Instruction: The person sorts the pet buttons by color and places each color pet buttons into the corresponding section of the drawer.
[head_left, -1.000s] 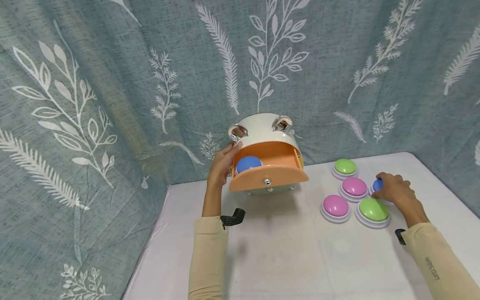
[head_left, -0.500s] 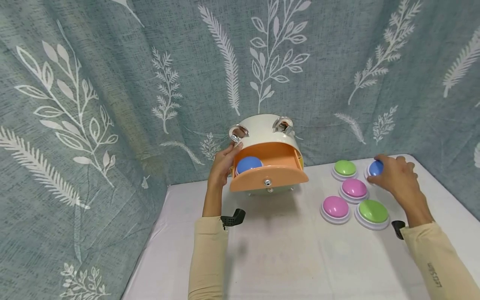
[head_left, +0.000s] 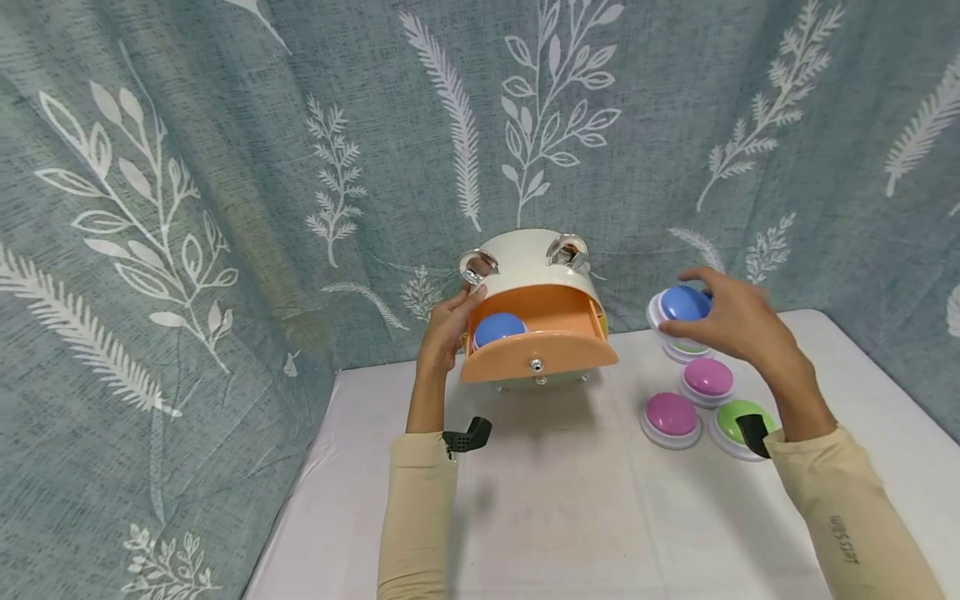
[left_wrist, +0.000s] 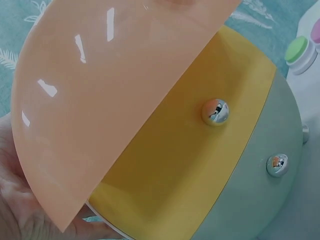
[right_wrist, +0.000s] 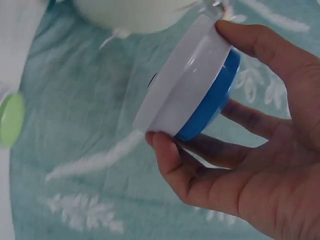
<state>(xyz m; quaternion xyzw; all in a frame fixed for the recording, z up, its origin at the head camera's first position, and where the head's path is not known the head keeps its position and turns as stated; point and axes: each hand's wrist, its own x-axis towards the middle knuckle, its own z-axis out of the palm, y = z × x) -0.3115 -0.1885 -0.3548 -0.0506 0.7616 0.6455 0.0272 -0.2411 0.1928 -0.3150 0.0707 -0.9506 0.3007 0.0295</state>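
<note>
My right hand (head_left: 738, 321) pinches a blue domed push button (head_left: 684, 304) by its white base. It holds the button above the table, over the back green button. In the right wrist view, thumb and fingers grip opposite edges of the button's base (right_wrist: 182, 75). My left hand (head_left: 444, 329) holds the left side of a small rounded drawer cabinet (head_left: 528, 254), with its thumb near the silver ear. The orange top drawer (head_left: 540, 354) is pulled out, and another blue button (head_left: 498, 327) lies in its left part. The left wrist view shows the yellow drawer (left_wrist: 175, 150) beneath, with its silver knob.
On the white table (head_left: 547, 500), right of the cabinet, sit two pink buttons (head_left: 671, 414) and a front green button (head_left: 738, 421) partly behind my right wrist. The back green button (head_left: 684, 350) is mostly hidden. A patterned teal curtain (head_left: 360, 125) hangs behind and at the sides.
My right hand has picked up the blue button from the table's right side and carried it up and left toward the cabinet. The left hand and the cabinet have stayed in place.
</note>
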